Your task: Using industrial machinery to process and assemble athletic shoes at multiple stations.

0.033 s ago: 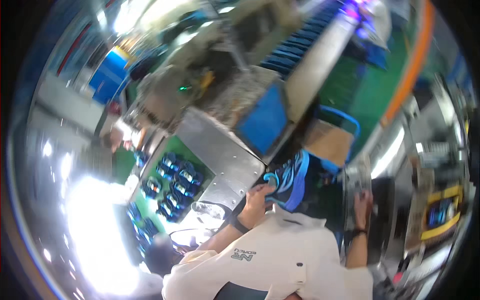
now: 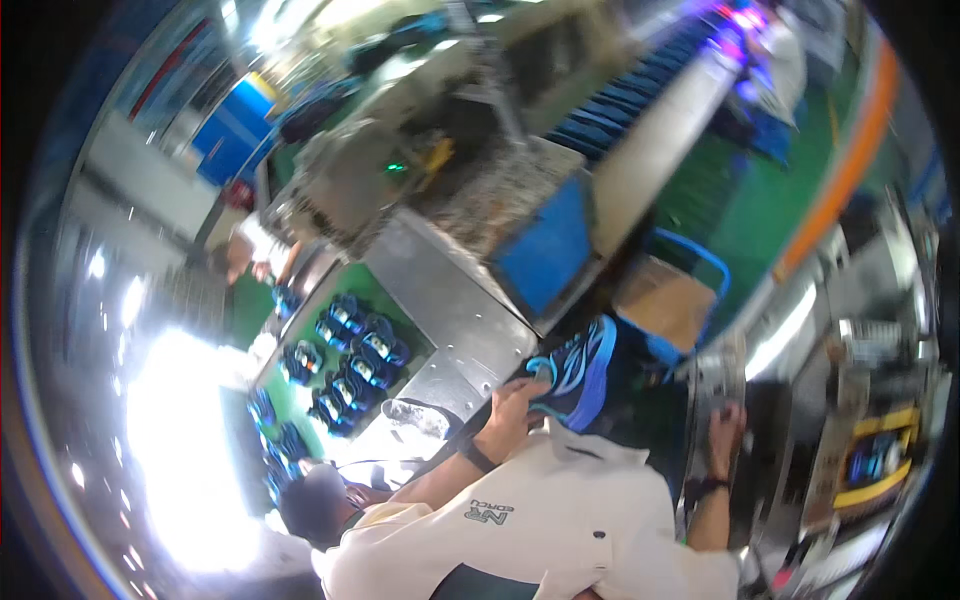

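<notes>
My left hand (image 2: 510,408) is closed on a dark sneaker (image 2: 578,375) with light blue lines and a blue-purple sole. The fingers grip it near its light blue collar and laces, and the shoe is held tilted in front of my white shirt. Off to the right, my right hand (image 2: 727,430) is at a narrow metal part (image 2: 718,375) of a machine, apart from the shoe. Its fingers are small and blurred, so I cannot make out whether it grips anything.
Several dark-blue sneakers (image 2: 360,365) stand on a green surface at left, beside a metal table (image 2: 455,275). A blue-framed stool (image 2: 665,300) stands beyond the shoe. A yellow crate (image 2: 880,455) is at right. People are at far left (image 2: 265,250) and far right (image 2: 785,65).
My view has shifted slightly, so the surroundings sit further right. My left hand keeps its hold on the sneaker; my right hand stays by the metal part.
</notes>
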Motion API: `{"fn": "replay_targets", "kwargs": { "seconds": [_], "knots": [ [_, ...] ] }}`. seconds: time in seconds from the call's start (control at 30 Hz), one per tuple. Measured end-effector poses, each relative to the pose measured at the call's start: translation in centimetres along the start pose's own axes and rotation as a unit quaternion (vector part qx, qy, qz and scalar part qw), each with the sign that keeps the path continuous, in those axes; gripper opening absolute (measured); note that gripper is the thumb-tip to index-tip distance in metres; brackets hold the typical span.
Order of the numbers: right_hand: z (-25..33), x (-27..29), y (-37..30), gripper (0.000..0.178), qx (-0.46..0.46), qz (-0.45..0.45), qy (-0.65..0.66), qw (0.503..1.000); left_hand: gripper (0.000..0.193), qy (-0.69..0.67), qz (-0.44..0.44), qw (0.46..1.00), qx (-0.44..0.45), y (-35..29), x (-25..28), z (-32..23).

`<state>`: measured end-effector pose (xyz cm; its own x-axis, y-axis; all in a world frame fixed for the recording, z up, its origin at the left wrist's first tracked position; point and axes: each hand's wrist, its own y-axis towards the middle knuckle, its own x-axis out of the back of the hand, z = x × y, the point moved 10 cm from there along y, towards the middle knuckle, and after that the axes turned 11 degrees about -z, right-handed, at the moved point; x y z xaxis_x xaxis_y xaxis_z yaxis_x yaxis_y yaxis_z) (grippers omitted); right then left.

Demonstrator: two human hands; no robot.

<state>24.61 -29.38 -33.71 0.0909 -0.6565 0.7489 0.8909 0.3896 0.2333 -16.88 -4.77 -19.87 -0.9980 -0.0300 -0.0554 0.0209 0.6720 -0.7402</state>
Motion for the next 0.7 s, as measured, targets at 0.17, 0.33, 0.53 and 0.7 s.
{"fn": "replay_targets", "kwargs": {
  "seconds": [0.17, 0.33, 0.53, 0.7],
  "knots": [
    [7.9, 1.1, 7.5, 0.024, 0.06, -0.009, 0.063, 0.996, 0.022, -0.094, -0.066, 0.99, -0.083, 4.5, 10.1, -3.3],
    [35.4, 5.1, 17.6, 0.024, 0.226, -0.059, 0.253, 0.939, 0.02, -0.221, -0.189, 0.953, -0.09, 14.9, 20.9, -6.8],
    [76.0, 5.3, 12.4, 0.039, 0.604, -0.038, 0.174, 0.777, 0.024, -0.126, -0.321, 0.887, -0.305, 28.0, 34.1, -15.4],
    [98.4, -2.6, 3.8, 0.056, 0.772, 0.011, 0.144, 0.619, 0.028, -0.186, -0.401, 0.866, -0.233, 36.2, 43.2, -21.5]
  ]
}}
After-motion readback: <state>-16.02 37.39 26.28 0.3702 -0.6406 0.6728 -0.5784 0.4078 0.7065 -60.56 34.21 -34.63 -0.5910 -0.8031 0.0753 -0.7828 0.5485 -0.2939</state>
